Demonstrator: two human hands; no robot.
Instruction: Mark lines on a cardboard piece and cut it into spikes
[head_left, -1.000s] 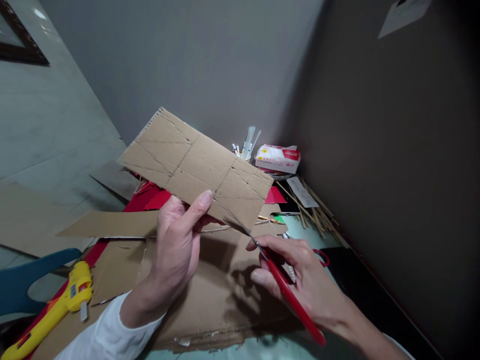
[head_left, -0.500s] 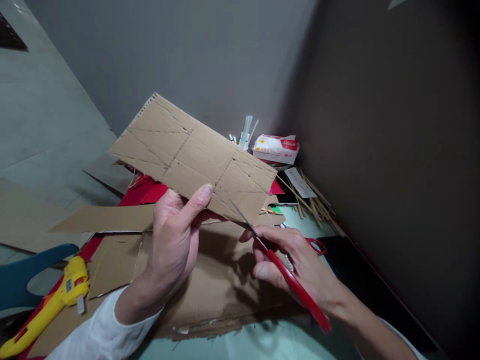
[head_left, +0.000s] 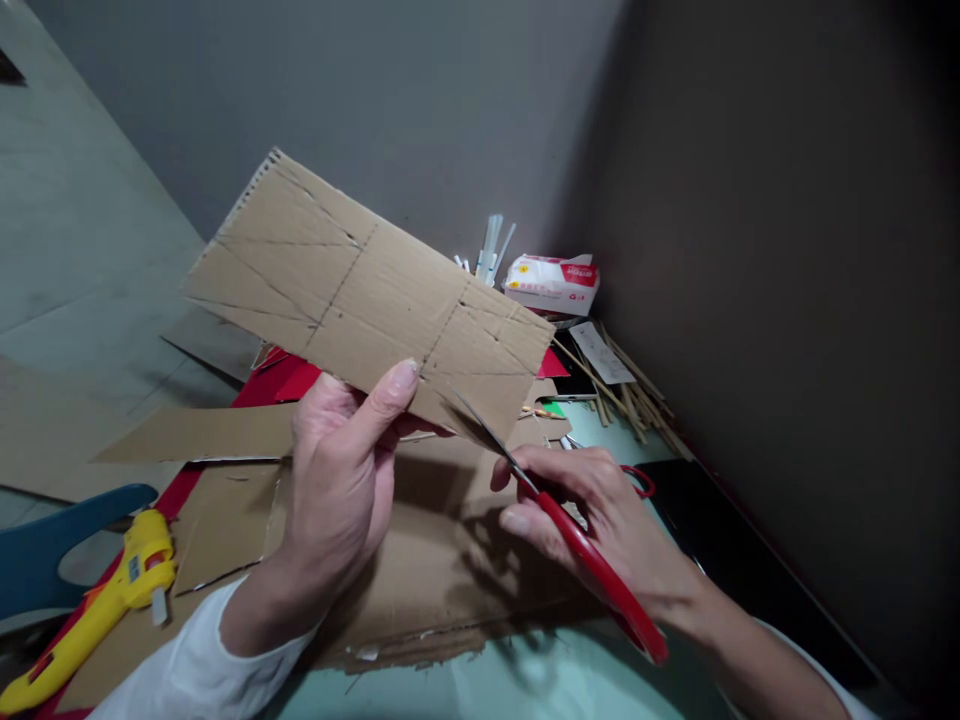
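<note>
My left hand [head_left: 352,440] pinches the lower edge of a tilted cardboard piece [head_left: 405,300], thumb on its front face and fingers behind. Pencil-like dark lines, some dashed and some slanting, run across the cardboard. Red-handled scissors [head_left: 592,560] are in my right hand [head_left: 592,510], whose fingers are wrapped around the handles. One scissor blade lies over the front of the cardboard near its lower right edge; the other blade is hidden behind it. Beneath both hands lies a larger cardboard sheet [head_left: 420,570].
At left are a yellow glue gun [head_left: 135,570] and a blue curved object [head_left: 52,550]. Behind the cardboard stand clear sticks [head_left: 491,250] and a tissue pack [head_left: 551,285]. Thin wooden sticks [head_left: 645,405] lie at right beside a black flat object [head_left: 720,540]. A grey wall [head_left: 375,90] rises behind.
The cardboard has shifted slightly left and up in view, turning a little. The scissors' handles have spread wider, with the blade still at the lower right edge.
</note>
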